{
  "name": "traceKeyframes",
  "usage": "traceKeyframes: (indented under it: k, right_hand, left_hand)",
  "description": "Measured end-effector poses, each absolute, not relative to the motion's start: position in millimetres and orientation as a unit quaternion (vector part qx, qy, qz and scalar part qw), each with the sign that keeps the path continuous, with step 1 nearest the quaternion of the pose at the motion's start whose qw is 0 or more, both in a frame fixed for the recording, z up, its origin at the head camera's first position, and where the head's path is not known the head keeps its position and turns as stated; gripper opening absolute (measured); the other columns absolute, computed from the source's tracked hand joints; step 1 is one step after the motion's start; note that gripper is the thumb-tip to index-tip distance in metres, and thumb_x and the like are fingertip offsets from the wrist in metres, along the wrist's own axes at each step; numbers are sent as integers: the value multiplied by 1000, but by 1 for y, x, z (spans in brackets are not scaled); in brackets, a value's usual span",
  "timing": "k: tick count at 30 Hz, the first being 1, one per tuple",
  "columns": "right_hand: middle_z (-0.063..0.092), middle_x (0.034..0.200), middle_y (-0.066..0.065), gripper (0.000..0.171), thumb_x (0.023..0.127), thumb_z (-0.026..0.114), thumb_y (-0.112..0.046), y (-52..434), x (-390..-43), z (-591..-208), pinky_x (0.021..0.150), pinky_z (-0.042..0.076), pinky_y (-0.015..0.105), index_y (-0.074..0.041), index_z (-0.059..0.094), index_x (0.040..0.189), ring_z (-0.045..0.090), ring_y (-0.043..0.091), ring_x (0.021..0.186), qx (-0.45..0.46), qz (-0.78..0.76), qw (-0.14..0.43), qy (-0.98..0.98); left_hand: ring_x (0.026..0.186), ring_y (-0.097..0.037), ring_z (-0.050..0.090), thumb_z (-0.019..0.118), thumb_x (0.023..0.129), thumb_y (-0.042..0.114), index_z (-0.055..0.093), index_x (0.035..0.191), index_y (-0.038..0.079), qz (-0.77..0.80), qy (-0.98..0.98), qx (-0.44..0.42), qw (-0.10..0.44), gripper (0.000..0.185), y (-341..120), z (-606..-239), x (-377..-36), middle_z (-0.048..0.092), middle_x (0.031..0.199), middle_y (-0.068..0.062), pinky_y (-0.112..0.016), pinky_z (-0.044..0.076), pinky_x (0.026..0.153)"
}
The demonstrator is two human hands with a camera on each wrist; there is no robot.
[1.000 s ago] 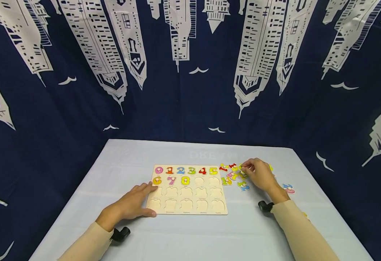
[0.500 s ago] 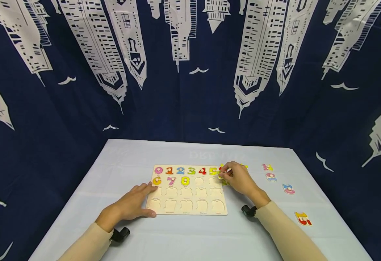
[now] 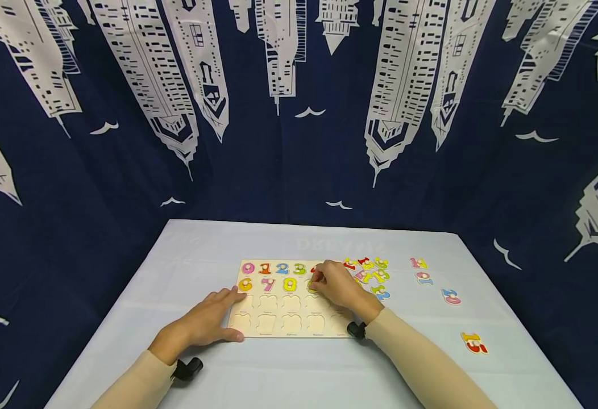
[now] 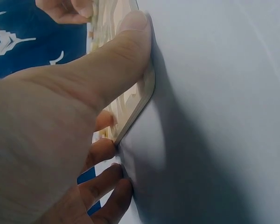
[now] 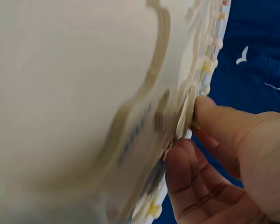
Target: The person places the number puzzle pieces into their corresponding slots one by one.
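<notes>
A pale wooden board (image 3: 279,312) lies flat on the white table (image 3: 278,375), with coloured digits seated along its far rows: a magenta 0 (image 3: 248,268), a red-orange 1 (image 3: 265,268), a blue 2 (image 3: 282,268) and a green 3 (image 3: 299,269), then an orange-yellow 6 (image 3: 245,284), a pink 7 (image 3: 268,284) and a yellow 8 (image 3: 289,284). The two nearer rows show bare, shaped recesses. Just right of the 8, at the second row, a small yellow piece (image 3: 311,286) is mostly covered by the right hand (image 3: 341,285); its number cannot be read. That hand reaches in from the right, palm down, thumb and fingers pinching the piece at the board's surface. The left hand (image 3: 204,319) lies spread at the board's left edge, fingers extended, thumb resting on the near left corner. Loose number pieces (image 3: 380,276) lie clustered beside the board's right edge, partly behind the right hand, and a red-and-yellow piece (image 3: 474,343) lies well apart, nearer the right sleeve (image 3: 422,360).
</notes>
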State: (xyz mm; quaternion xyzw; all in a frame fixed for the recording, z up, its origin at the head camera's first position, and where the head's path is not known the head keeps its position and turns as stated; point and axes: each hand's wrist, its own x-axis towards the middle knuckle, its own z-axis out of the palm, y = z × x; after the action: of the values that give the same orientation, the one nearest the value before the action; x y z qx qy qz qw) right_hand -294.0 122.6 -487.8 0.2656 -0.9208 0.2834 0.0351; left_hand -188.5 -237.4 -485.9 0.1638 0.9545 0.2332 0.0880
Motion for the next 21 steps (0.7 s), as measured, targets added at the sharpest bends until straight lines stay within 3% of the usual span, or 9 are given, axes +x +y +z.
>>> traceKeyframes:
  k: [12, 21]
  right_hand:
    - [71, 94, 4, 13, 101, 91, -9, 115, -298, -489, 75, 53, 23, -10, 81, 93, 59, 11, 84, 263, 293, 24, -919]
    - [74, 97, 3, 5, 103, 88, -4, 128, -302, -490, 78, 58, 22, -8, 86, 104, 66, 6, 86, 294, 300, 6, -907]
  left_hand:
    - [166, -52, 46, 101, 90, 46, 53, 173, 12, 232, 955, 161, 91, 102, -238, -485, -188, 41, 187, -25, -72, 42, 137]
    - [166, -51, 47, 101, 91, 47, 53, 174, 12, 230, 955, 160, 97, 103, -237, -484, -189, 41, 187, -25, -71, 42, 137]
